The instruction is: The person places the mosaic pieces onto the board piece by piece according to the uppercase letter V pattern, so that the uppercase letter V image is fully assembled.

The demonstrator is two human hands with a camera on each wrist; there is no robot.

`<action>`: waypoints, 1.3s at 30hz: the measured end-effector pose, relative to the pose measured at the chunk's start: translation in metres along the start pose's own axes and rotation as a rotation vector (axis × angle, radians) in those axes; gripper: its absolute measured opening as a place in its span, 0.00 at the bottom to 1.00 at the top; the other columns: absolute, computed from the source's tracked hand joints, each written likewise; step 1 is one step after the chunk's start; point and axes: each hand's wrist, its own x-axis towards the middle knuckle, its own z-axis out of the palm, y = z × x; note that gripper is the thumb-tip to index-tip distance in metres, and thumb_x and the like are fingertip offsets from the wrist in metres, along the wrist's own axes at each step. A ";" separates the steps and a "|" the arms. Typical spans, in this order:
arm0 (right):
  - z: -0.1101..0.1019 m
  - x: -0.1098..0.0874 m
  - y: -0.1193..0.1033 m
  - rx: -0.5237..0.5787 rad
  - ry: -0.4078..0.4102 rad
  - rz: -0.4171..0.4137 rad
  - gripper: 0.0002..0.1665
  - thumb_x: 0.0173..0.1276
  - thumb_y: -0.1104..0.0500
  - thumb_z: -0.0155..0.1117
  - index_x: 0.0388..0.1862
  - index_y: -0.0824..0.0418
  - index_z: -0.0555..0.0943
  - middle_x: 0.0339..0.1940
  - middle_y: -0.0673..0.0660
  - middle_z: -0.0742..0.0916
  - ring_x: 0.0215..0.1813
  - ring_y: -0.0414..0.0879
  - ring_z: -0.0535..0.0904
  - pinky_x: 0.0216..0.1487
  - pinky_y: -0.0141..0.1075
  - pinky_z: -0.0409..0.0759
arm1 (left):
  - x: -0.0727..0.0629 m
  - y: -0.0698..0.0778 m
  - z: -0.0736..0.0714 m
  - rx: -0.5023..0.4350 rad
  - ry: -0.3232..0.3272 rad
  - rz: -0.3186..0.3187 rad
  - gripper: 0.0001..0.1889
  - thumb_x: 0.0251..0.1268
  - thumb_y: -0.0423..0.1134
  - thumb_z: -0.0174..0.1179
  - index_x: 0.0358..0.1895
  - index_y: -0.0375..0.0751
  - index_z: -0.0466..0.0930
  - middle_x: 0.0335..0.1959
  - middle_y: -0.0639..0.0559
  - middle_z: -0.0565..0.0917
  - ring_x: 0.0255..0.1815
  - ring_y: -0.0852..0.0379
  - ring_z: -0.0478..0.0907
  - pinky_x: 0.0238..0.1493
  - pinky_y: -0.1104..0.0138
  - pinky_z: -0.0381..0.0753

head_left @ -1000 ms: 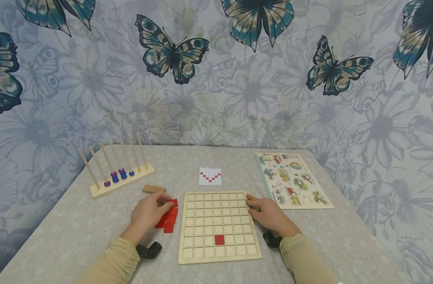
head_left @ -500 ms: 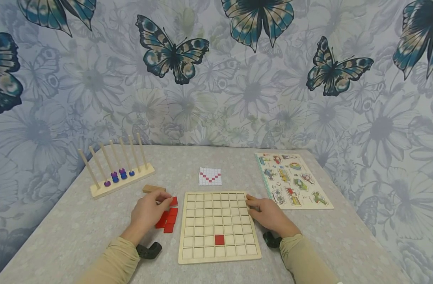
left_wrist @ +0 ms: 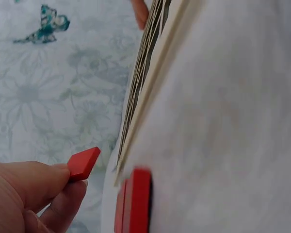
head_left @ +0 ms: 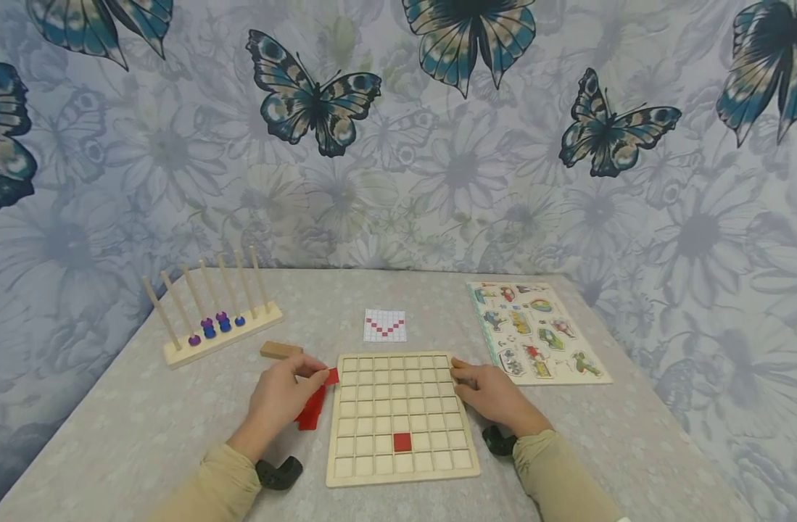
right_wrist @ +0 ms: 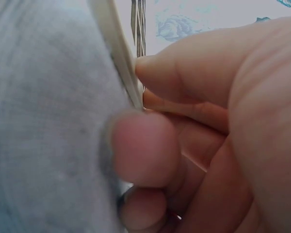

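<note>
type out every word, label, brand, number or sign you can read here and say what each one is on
None: no text can be read in any view.
Picture board: coloured pictures; any small print is too tiny to read.
Pattern card: a V of red squares on a grid; no legible writing.
Grid board and red tile: no lettering on the sides that show.

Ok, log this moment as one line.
left hand: pinches red square tile; right hand: touches right edge of wooden grid board; in board: single red tile; left of board: loose red tiles
</note>
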 end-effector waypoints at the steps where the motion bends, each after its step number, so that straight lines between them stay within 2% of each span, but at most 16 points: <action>1: 0.000 0.000 0.000 -0.002 -0.003 -0.003 0.24 0.74 0.59 0.65 0.67 0.61 0.80 0.75 0.53 0.76 0.72 0.57 0.75 0.53 0.39 0.77 | -0.002 0.003 0.001 -0.008 -0.003 0.006 0.07 0.69 0.47 0.68 0.45 0.54 0.87 0.39 0.57 0.89 0.36 0.56 0.79 0.33 0.65 0.76; 2: 0.000 0.000 0.000 -0.002 -0.006 -0.006 0.24 0.75 0.59 0.65 0.67 0.61 0.80 0.75 0.53 0.76 0.71 0.57 0.76 0.48 0.38 0.75 | -0.004 0.006 0.003 -0.017 -0.005 0.012 0.06 0.68 0.47 0.68 0.44 0.55 0.88 0.38 0.59 0.89 0.35 0.57 0.78 0.32 0.65 0.75; 6: 0.001 0.001 0.000 -0.009 -0.007 -0.014 0.24 0.74 0.59 0.65 0.67 0.62 0.80 0.75 0.54 0.76 0.69 0.57 0.79 0.41 0.36 0.73 | -0.013 0.020 0.009 -0.049 -0.035 0.036 0.04 0.66 0.48 0.71 0.41 0.58 0.88 0.35 0.62 0.88 0.31 0.60 0.76 0.28 0.66 0.74; 10: 0.001 0.002 0.001 -0.017 -0.002 -0.012 0.24 0.74 0.58 0.65 0.67 0.61 0.80 0.75 0.53 0.77 0.71 0.55 0.76 0.53 0.40 0.78 | -0.021 0.031 0.017 -0.065 -0.067 0.056 0.02 0.64 0.49 0.72 0.36 0.61 0.88 0.33 0.67 0.87 0.33 0.62 0.77 0.30 0.66 0.74; 14: 0.002 0.003 0.002 -0.029 0.002 -0.010 0.24 0.74 0.59 0.65 0.67 0.60 0.80 0.75 0.52 0.77 0.73 0.56 0.74 0.62 0.44 0.77 | -0.027 0.037 0.025 -0.053 -0.075 0.079 0.03 0.64 0.49 0.72 0.34 0.64 0.87 0.30 0.72 0.86 0.32 0.65 0.78 0.31 0.66 0.74; 16: 0.002 0.003 0.002 -0.030 0.003 -0.010 0.24 0.74 0.59 0.65 0.67 0.60 0.81 0.75 0.52 0.77 0.73 0.56 0.74 0.61 0.44 0.77 | -0.030 0.040 0.028 -0.054 -0.081 0.083 0.04 0.64 0.48 0.72 0.34 0.66 0.87 0.29 0.73 0.86 0.30 0.65 0.77 0.30 0.67 0.73; 21: 0.002 0.003 0.002 -0.016 0.002 -0.008 0.24 0.74 0.59 0.65 0.67 0.60 0.80 0.75 0.52 0.76 0.74 0.57 0.73 0.67 0.50 0.76 | -0.036 0.045 0.036 -0.036 -0.120 0.117 0.07 0.63 0.48 0.72 0.32 0.70 0.86 0.27 0.75 0.84 0.26 0.67 0.74 0.25 0.69 0.69; 26: 0.002 0.002 0.001 0.002 0.004 -0.002 0.24 0.75 0.59 0.65 0.67 0.61 0.80 0.75 0.52 0.76 0.76 0.58 0.71 0.71 0.53 0.71 | -0.042 0.046 0.043 0.011 -0.137 0.189 0.07 0.62 0.50 0.73 0.32 0.72 0.85 0.24 0.76 0.83 0.21 0.70 0.72 0.18 0.70 0.64; 31: 0.002 0.001 -0.001 -0.008 0.009 0.003 0.23 0.74 0.59 0.65 0.67 0.60 0.81 0.75 0.52 0.76 0.76 0.58 0.70 0.72 0.53 0.70 | -0.042 0.042 0.047 0.021 -0.145 0.262 0.06 0.62 0.48 0.74 0.33 0.69 0.86 0.28 0.76 0.84 0.24 0.75 0.74 0.20 0.71 0.68; 34: 0.002 0.001 -0.001 -0.024 0.010 -0.005 0.24 0.74 0.59 0.65 0.67 0.60 0.80 0.75 0.52 0.77 0.75 0.59 0.71 0.71 0.52 0.73 | -0.041 0.041 0.047 0.014 -0.168 0.289 0.06 0.63 0.47 0.73 0.35 0.68 0.86 0.30 0.76 0.85 0.26 0.75 0.75 0.21 0.72 0.70; 36: 0.002 0.001 -0.001 -0.025 0.005 -0.008 0.24 0.74 0.59 0.65 0.68 0.60 0.80 0.75 0.53 0.76 0.66 0.62 0.79 0.59 0.48 0.80 | -0.041 0.041 0.047 0.005 -0.187 0.298 0.06 0.64 0.46 0.72 0.36 0.67 0.86 0.29 0.75 0.85 0.26 0.74 0.75 0.21 0.71 0.71; 39: 0.002 0.001 -0.001 -0.039 0.003 -0.009 0.24 0.75 0.59 0.65 0.68 0.60 0.80 0.75 0.52 0.76 0.59 0.60 0.83 0.46 0.40 0.76 | -0.041 0.040 0.047 0.003 -0.207 0.311 0.06 0.64 0.46 0.72 0.36 0.67 0.87 0.30 0.76 0.84 0.28 0.74 0.76 0.22 0.71 0.72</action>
